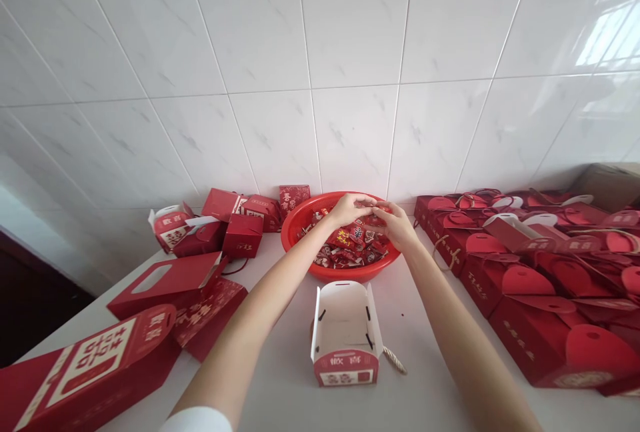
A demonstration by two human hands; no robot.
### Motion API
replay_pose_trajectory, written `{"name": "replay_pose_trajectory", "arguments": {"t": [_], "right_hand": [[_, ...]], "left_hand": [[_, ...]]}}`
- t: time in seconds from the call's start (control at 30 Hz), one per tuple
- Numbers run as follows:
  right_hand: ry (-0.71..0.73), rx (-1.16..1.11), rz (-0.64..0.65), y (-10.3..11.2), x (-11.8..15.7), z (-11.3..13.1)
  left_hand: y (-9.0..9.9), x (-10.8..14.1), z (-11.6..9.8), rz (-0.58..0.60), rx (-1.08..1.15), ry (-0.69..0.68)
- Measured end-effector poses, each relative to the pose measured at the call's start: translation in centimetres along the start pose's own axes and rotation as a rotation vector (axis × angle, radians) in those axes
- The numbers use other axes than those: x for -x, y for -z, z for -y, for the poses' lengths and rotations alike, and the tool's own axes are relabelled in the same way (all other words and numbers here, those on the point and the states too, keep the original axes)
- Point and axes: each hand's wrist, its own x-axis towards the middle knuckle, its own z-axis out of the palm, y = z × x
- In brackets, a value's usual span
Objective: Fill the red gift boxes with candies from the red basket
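A round red plastic basket [300,260] stands near the tiled wall with many small wrapped candies [347,245] in it. Both hands are over the basket's back half, their fingertips close together. My left hand [353,209] has its fingers bent; whether it pinches something is too small to tell. My right hand [395,224] reaches in from the right, fingers bent toward the left one, and what they hold, if anything, is hidden. Between my forearms, in front of the basket, an open red and white box [346,360] shows its white inside and a rope handle [395,360] at its right.
Red gift boxes [165,279] of several shapes lie at the left, some against the wall. Rows of closed red boxes [525,332] fill the right side. A brown carton [607,185] is at the back right. The tiled wall [350,132] rises behind the white table [285,352].
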Motion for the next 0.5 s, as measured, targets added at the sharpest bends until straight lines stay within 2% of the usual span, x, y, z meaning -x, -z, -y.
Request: {"name": "replay_pose_trajectory", "arguments": {"t": [0.17, 0.33, 0.5], "right_hand": [[0.019, 0.008, 0.001, -0.1, 0.2, 0.2], [0.045, -0.002, -0.040, -0.2, 0.4, 0.4], [0.051, -0.002, -0.057, -0.4, 0.6, 0.4]], "left_hand": [[0.2, 0.2, 1.0, -0.067, -0.211, 0.110], [0.2, 0.6, 2.8, 0.042, -0.407, 0.286], [0.4, 0.5, 3.1, 0.022, -0.379, 0.261]]}}
